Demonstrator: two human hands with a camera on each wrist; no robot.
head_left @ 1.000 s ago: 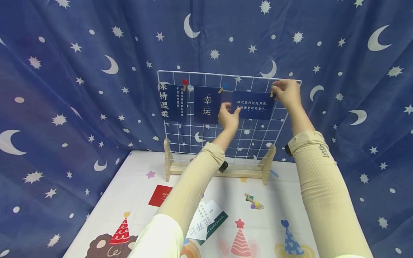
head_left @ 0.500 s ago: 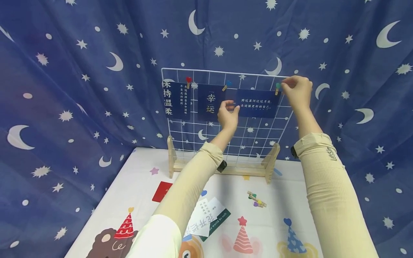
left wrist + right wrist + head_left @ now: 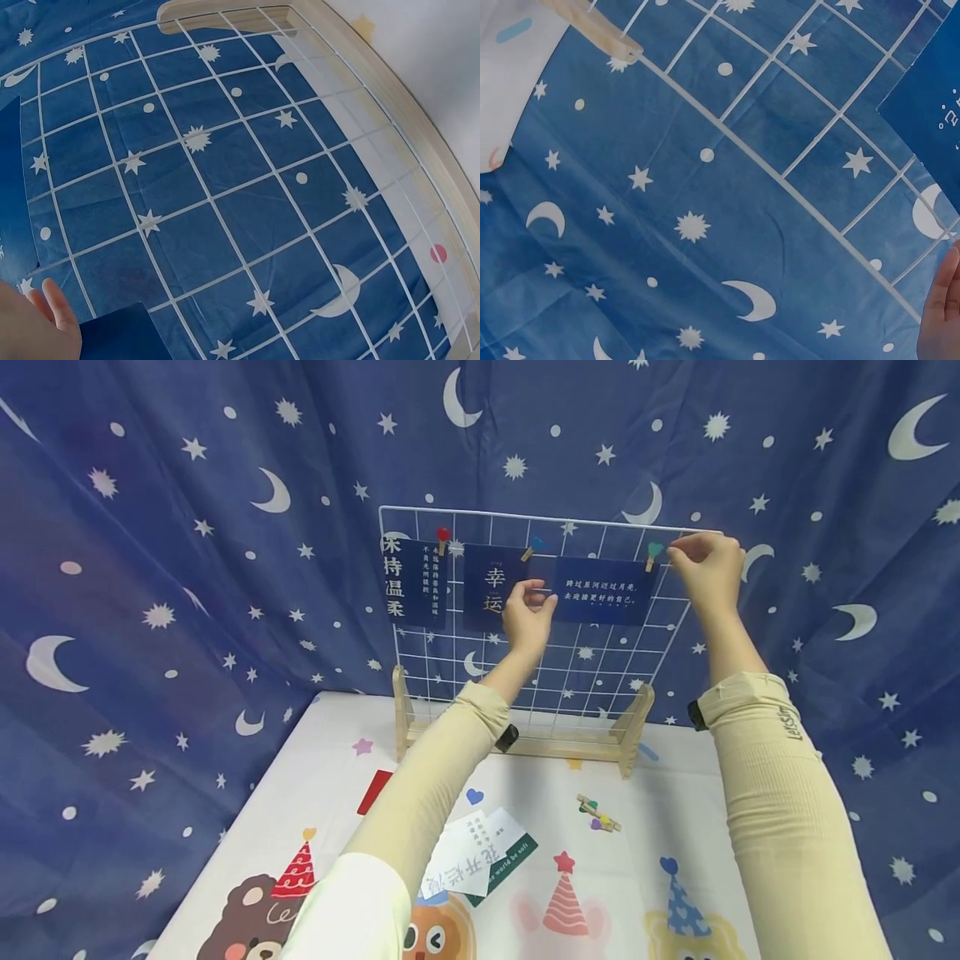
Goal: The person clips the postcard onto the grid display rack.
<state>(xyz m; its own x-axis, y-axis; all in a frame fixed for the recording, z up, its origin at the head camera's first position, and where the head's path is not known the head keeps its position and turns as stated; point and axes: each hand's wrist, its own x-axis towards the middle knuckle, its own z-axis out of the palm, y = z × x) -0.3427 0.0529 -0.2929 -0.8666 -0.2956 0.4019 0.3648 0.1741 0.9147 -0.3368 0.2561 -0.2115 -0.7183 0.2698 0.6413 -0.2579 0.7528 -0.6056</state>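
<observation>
Three dark blue cards hang on a white wire grid (image 3: 600,660). The rightmost, a wide card (image 3: 600,592), is held at its upper right by a clothespin (image 3: 652,555) with a green heart. Just right of this clothespin is my right hand (image 3: 708,572), bent at the fingers and holding nothing. My left hand (image 3: 527,618), loosely curled, has its thumb right at the wide card's left edge and overlaps the middle card (image 3: 483,597). A blue-heart clothespin (image 3: 532,549) pins that middle card; a red-heart clothespin (image 3: 442,541) pins the left card (image 3: 420,585).
The grid stands in a wooden base (image 3: 577,750) on a white patterned tablecloth. Several loose clothespins (image 3: 600,814) lie in front, with white cards (image 3: 465,856), a green card (image 3: 517,860) and a red card (image 3: 373,792) to the left. A starry curtain (image 3: 225,568) hangs behind.
My right hand has let go of the green-heart clothespin and moved right. My left thumb has come off the wide card's left edge. The card stays hanging as the view shifts slightly.
</observation>
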